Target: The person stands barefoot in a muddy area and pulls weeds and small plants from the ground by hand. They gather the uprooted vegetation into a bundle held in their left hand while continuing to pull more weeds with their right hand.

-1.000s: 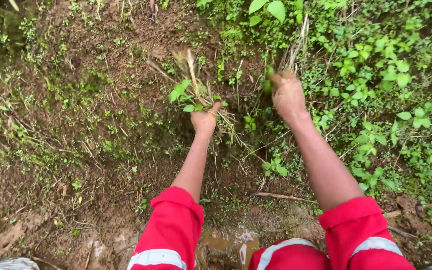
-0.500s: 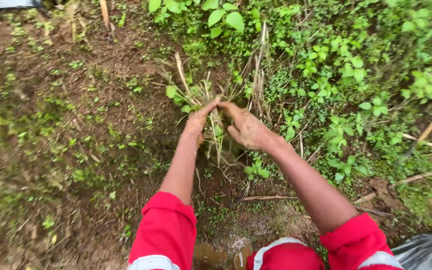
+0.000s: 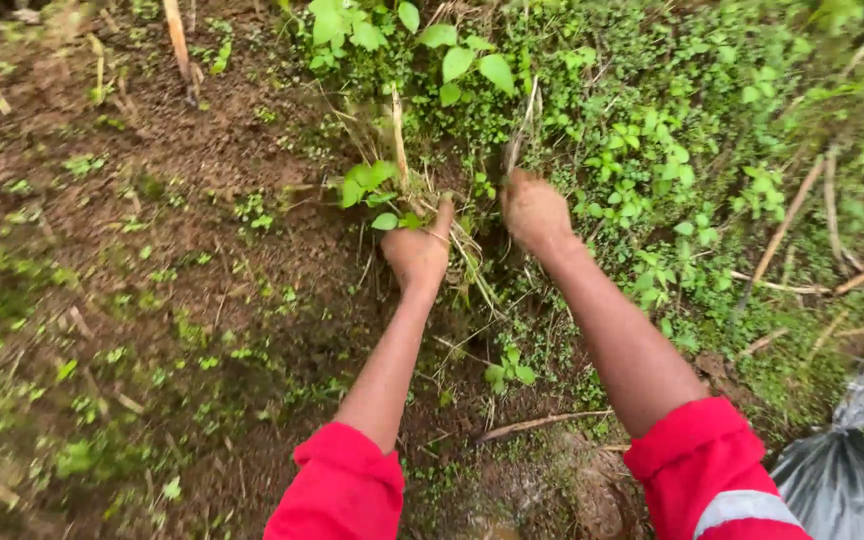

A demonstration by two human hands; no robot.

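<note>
Weed clump [image 3: 392, 190]: clenched in left hand [image 3: 417, 250] near its base; dry stalks [image 3: 520, 125] gripped by right hand [image 3: 535, 212]; bare soil [image 3: 152, 200] alongside.

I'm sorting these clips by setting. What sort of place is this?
Likely an overgrown garden or field plot outdoors: bare brown soil, dense green weeds, and both hands, left hand and right hand, gripping weed stems.

- left hand [image 3: 417, 250] fisted, thumb up, arm stretched forward, forearm bare, red sleeve at the elbow
- right hand [image 3: 535, 212] closed, knuckles up, arm extended alongside, red sleeve with pale stripe
</note>
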